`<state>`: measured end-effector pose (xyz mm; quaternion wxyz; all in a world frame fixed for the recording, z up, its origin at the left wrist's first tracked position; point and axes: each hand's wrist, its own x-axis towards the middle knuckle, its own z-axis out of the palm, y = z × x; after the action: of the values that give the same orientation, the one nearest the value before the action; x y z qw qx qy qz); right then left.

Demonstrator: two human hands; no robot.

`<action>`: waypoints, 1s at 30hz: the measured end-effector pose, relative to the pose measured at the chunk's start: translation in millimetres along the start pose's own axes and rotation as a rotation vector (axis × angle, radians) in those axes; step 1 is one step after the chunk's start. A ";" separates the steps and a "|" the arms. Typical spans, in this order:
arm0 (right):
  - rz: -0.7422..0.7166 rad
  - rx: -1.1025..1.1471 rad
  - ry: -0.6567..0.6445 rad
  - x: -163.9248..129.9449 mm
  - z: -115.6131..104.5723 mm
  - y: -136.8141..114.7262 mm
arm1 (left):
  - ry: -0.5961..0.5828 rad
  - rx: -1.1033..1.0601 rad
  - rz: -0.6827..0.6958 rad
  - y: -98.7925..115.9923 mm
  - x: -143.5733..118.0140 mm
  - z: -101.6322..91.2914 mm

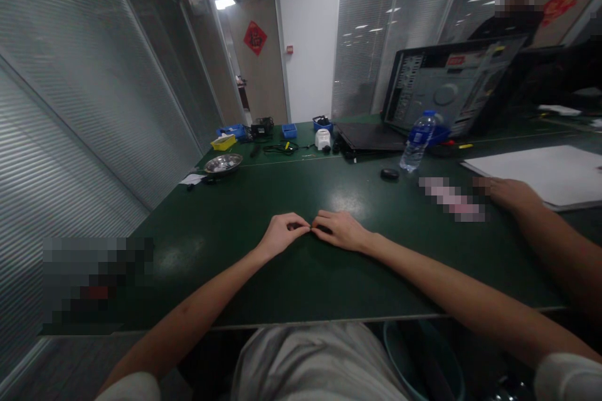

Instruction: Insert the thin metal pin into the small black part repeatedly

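My left hand [282, 235] rests low over the green tabletop [226, 250], thumb and forefinger closed in a pinch. Facing it, my right hand [343, 230] also pinches, its fingertips almost meeting those of the left. A tiny dark spot shows where the two pinches come together, too small to name. My fingers hide most of whatever is there. Both forearms reach in over the table's front edge.
Another person's hand [512, 194] lies by white sheets [540, 169] on the right. Beyond stand a water bottle [416, 144], a black mouse-like object [389, 173] and a computer case [446, 88]. A metal dish [223, 164] sits far left, near blue trays [289, 131] and cables.
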<state>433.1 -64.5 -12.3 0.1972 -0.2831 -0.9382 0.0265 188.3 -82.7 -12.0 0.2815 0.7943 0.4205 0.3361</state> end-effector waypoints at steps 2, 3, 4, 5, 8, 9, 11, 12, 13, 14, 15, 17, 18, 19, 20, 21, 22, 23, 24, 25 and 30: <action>-0.002 -0.001 0.000 -0.1 0.2 0.0 | 0.013 0.003 0.009 -0.7 0.5 -1.5; -0.001 -0.003 -0.001 -0.1 0.3 0.0 | 0.018 0.008 0.003 -1.3 1.0 -2.0; 0.002 -0.005 -0.002 0.0 0.3 -0.1 | 0.022 0.012 -0.009 -2.1 1.8 -2.5; 0.004 -0.007 -0.003 0.1 0.3 -0.2 | 0.025 0.016 -0.027 -3.1 2.9 -2.7; 0.009 -0.013 -0.003 0.6 -0.5 -0.8 | 0.033 0.014 -0.082 -6.7 8.1 -2.8; 0.008 -0.013 -0.004 0.8 -1.0 -1.1 | 0.033 0.012 -0.092 -8.1 10.1 -2.8; 0.004 -0.012 -0.004 0.9 -1.6 -1.5 | 0.021 0.030 -0.082 -10.7 13.7 -2.8; 0.003 -0.012 -0.002 0.9 -1.6 -1.5 | 0.014 0.056 -0.063 -12.0 15.0 -2.9; 0.002 -0.013 0.000 0.8 -1.4 -1.4 | 0.007 0.088 -0.039 -13.3 15.9 -3.1; 0.002 -0.014 0.002 0.7 -1.0 -1.1 | 0.003 0.123 -0.015 -14.4 16.4 -3.3; 0.002 -0.015 0.003 0.5 -0.5 -0.8 | 0.003 0.152 0.003 -15.6 16.5 -3.5; 0.003 -0.014 0.002 0.3 0.6 0.0 | 0.009 0.176 0.021 -17.5 15.8 -3.9; 0.004 -0.012 0.002 0.2 0.8 0.3 | 0.014 0.174 0.025 -18.1 15.1 -4.2; 0.008 -0.008 0.004 0.1 0.7 0.4 | 0.021 0.170 0.029 -18.5 14.1 -4.6; 0.014 -0.001 0.008 0.1 0.3 0.3 | 0.033 0.166 0.035 -18.4 12.9 -5.1; 0.018 0.007 0.013 0.1 -0.5 0.1 | 0.046 0.165 0.042 -17.8 11.3 -5.8; 0.020 0.018 0.017 0.0 -1.6 -0.3 | 0.058 0.167 0.047 -16.6 9.5 -6.8; 0.017 0.029 0.021 -0.1 -2.7 -0.7 | 0.066 0.171 0.052 -14.8 7.5 -7.8; 0.010 0.042 0.025 -0.4 -3.8 -1.2 | 0.068 0.176 0.056 -12.3 5.2 -8.8; -0.001 0.055 0.032 -0.9 -4.6 -1.5 | 0.058 0.182 0.064 -9.4 2.9 -9.6; -0.082 0.134 0.096 -5.6 -6.0 -3.6 | -0.042 0.229 0.146 4.7 -5.0 -6.0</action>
<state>437.8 -70.9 -8.1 0.2613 -0.2314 -0.9347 0.0675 183.8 -88.4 -6.3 0.1726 0.8566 0.3913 0.2888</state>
